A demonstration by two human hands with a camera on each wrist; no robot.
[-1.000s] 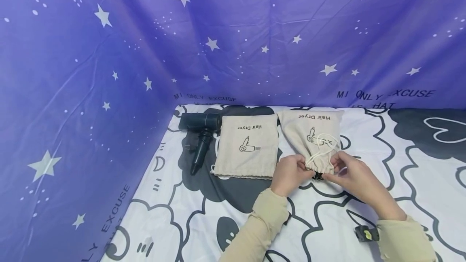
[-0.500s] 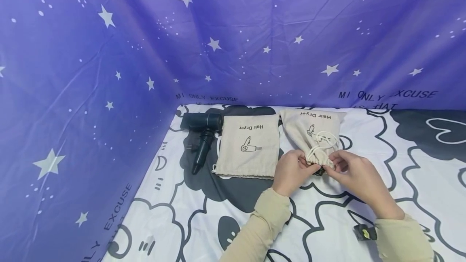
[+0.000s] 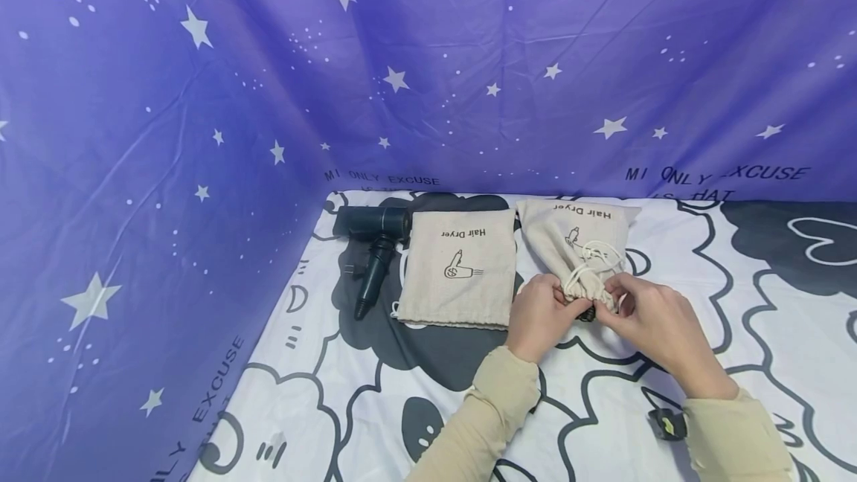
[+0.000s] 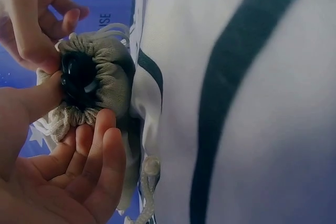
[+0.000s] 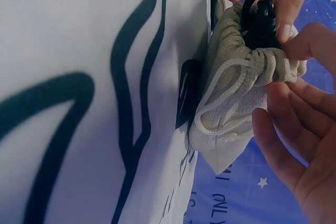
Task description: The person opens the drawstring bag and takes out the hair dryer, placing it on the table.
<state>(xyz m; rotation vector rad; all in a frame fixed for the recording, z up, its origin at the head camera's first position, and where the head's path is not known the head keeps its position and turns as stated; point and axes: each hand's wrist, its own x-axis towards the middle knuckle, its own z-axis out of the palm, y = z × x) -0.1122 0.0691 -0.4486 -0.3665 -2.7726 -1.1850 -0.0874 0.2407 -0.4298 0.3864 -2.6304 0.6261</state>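
A beige drawstring bag (image 3: 545,236) printed "Hair Dryer" lies at the right, its mouth gathered into pleats. My left hand (image 3: 538,318) pinches one side of that mouth between thumb and fingers. On the opposite side, my right hand (image 3: 659,326) pinches the rim. Inside the puckered opening sits a shiny black looped cord (image 4: 79,74), also visible as a black loop (image 5: 260,22) in the right wrist view. Whatever else the bag holds is hidden. A white drawstring (image 5: 210,93) hangs loose along the bag's side.
Left of my hands a second "Hair Dryer" bag (image 3: 462,270) lies flat. Beside it is a dark hair dryer (image 3: 375,244), handle toward me. Purple star-printed curtains (image 3: 495,58) rise behind and at the left. A patterned white cloth (image 3: 361,407) covers the surface.
Both hands have come closer together at the bag's mouth. The mouth is drawn narrower, and less of the black cord shows from above. The hair dryer and flat bag stay in place.
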